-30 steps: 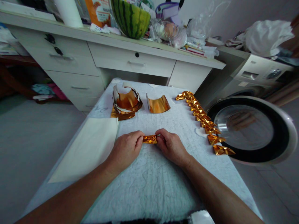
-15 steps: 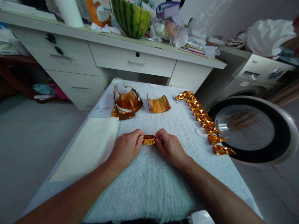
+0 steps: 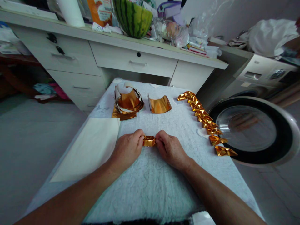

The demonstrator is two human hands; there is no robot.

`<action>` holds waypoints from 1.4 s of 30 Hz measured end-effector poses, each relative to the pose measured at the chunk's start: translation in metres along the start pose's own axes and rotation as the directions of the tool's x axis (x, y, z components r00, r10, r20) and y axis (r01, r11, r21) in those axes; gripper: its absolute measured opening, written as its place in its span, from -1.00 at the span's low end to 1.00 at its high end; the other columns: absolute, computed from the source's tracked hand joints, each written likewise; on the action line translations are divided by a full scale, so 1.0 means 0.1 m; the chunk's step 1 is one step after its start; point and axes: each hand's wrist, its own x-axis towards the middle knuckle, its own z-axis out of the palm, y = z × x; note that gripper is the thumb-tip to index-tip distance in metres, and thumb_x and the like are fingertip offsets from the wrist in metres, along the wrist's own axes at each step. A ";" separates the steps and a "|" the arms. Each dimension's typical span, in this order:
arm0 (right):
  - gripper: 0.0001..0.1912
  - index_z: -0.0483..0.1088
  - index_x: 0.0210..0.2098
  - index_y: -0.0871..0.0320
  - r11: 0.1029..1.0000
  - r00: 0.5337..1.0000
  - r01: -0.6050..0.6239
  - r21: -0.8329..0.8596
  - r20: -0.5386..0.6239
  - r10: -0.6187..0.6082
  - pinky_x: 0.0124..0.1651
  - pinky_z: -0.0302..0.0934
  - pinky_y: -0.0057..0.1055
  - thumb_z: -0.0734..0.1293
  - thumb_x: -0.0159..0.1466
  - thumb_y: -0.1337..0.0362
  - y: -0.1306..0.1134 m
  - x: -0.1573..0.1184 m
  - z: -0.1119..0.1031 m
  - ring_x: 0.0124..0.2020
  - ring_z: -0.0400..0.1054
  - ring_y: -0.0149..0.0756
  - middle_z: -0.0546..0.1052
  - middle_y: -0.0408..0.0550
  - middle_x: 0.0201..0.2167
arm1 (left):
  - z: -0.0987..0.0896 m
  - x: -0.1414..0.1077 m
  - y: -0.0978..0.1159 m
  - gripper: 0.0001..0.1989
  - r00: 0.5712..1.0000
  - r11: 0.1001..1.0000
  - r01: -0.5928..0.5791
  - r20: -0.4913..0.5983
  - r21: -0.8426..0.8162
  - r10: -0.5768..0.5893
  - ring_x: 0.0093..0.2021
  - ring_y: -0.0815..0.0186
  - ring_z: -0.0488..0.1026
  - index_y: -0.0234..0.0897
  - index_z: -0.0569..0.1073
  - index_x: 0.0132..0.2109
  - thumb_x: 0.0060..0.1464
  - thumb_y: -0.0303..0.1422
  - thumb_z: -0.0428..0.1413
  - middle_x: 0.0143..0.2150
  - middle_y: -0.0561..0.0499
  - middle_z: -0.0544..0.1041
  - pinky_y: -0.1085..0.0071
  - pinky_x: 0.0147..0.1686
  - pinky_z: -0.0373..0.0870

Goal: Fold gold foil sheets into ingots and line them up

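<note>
Your left hand point(image 3: 127, 146) and right hand point(image 3: 172, 148) are pinching opposite ends of the gold foil piece point(image 3: 149, 141), fingers closed; even, light tension should be protecting its creases.

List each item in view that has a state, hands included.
Small gold foil piece: folded, held at both ends
Left hand: pinching its left end
Right hand: pinching its right end
Single gold foil sheet: curved, unfolded
Gold foil pile: curled, overlapping
Row of gold foil pieces: folded
Cream sheet: flat
Washing machine door: open
Middle drawer: shut
Watermelon: cut
</note>
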 end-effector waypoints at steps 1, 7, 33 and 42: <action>-0.93 0.21 -0.25 0.11 1.000 1.000 0.001 -0.001 0.005 -0.001 -0.39 0.08 -0.50 0.13 0.33 0.37 -0.01 0.00 0.00 -0.48 0.33 -0.37 0.44 -0.16 -0.47 | 0.00 0.00 0.00 -0.82 1.000 1.000 0.005 -0.004 -0.004 -0.005 -0.39 0.26 0.52 -0.22 0.39 -0.26 0.25 -0.40 -0.10 -0.41 0.05 0.56 0.41 -0.41 0.21; -0.92 0.23 -0.23 0.12 1.000 1.000 -0.006 -0.004 0.005 0.006 -0.38 0.10 -0.49 0.14 0.34 0.36 -0.01 0.01 0.01 -0.47 0.34 -0.36 0.47 -0.14 -0.46 | 0.00 0.00 -0.01 -0.82 1.000 1.000 -0.010 -0.004 -0.018 0.010 -0.41 0.27 0.51 -0.21 0.38 -0.27 0.24 -0.39 -0.09 -0.44 0.07 0.54 0.42 -0.42 0.21; -0.89 0.33 -0.29 0.13 0.993 0.996 -0.091 -0.076 -0.010 0.090 -0.37 0.10 -0.50 0.19 0.33 0.36 -0.04 0.02 0.02 -0.46 0.37 -0.37 0.51 -0.13 -0.45 | 0.02 0.01 0.01 -0.83 1.000 0.994 -0.014 -0.022 -0.105 0.012 -0.44 0.31 0.47 -0.19 0.32 -0.31 0.24 -0.38 -0.10 -0.45 0.10 0.50 0.43 -0.42 0.20; -0.89 0.32 -0.30 0.14 0.990 0.994 -0.113 -0.084 -0.017 0.112 -0.39 0.08 -0.50 0.18 0.33 0.36 -0.04 0.02 0.02 -0.48 0.36 -0.37 0.50 -0.12 -0.47 | 0.02 -0.01 0.02 -0.83 1.000 0.988 -0.027 -0.013 -0.155 0.026 -0.44 0.31 0.45 -0.19 0.32 -0.30 0.25 -0.36 -0.11 -0.44 0.10 0.49 0.43 -0.41 0.18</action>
